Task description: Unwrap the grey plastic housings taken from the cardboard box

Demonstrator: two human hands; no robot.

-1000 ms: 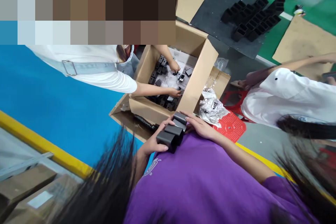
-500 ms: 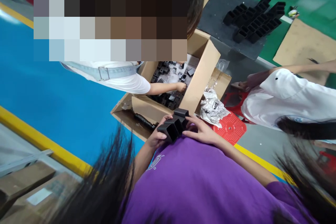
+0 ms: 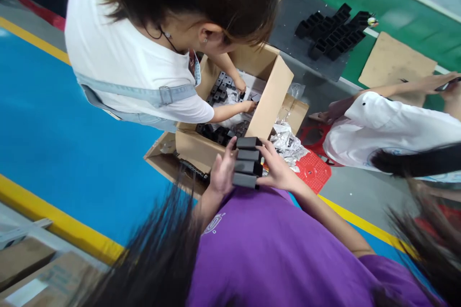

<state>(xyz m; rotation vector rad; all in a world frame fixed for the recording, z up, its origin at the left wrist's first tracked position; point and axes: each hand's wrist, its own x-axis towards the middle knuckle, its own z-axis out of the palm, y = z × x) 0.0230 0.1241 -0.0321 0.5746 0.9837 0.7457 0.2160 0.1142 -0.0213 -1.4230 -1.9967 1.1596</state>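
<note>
Blue and green factory flooring with yellow lines surrounds an open cardboard box (image 3: 273,91) of small black parts. Just in front of the box, the person in a purple shirt holds a stack of four dark grey rectangular blocks (image 3: 247,162), matte and smooth-sided, lined up edge to edge. The left hand (image 3: 223,172) and right hand (image 3: 278,170) press in on opposite sides of the stack. A co-worker's hand (image 3: 248,105) reaches into the box.

I'm wearing a purple tee (image 3: 273,249) with a pale chest print (image 3: 213,224); long dark hair (image 3: 158,254) is hanging down, arms bare.
</note>
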